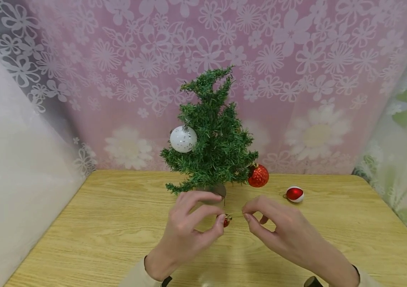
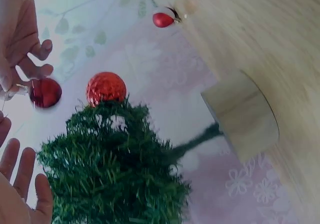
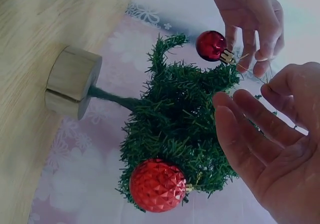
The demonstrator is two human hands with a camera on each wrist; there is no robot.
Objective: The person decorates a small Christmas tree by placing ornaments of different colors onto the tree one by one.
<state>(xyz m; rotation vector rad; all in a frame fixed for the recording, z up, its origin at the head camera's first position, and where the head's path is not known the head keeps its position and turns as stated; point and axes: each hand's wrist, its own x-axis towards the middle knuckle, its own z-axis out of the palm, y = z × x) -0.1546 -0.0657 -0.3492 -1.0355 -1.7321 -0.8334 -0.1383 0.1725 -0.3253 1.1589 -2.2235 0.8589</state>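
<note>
A small shiny red Christmas bauble [image 3: 211,46] with a gold cap hangs beside the fingertips of my left hand [image 1: 194,231]. My left thumb and a finger pinch its thin gold hanging thread [image 1: 237,215] close to the cap. The other end of that thread is pinched between thumb and forefinger of my right hand [image 1: 286,227], so it spans the gap between the hands. Just behind them stands a small artificial Christmas tree [image 1: 214,139]. A white dotted bauble [image 1: 183,139] hangs on its left side, and a larger textured red bauble [image 1: 258,175] low on its right.
On the wooden table [image 1: 117,223] a red and white bauble [image 1: 294,194] lies to the right of the tree. The tree's round wooden base [image 3: 75,81] rests behind my hands. A pink flowered curtain [image 1: 135,79] rises along the table's back edge.
</note>
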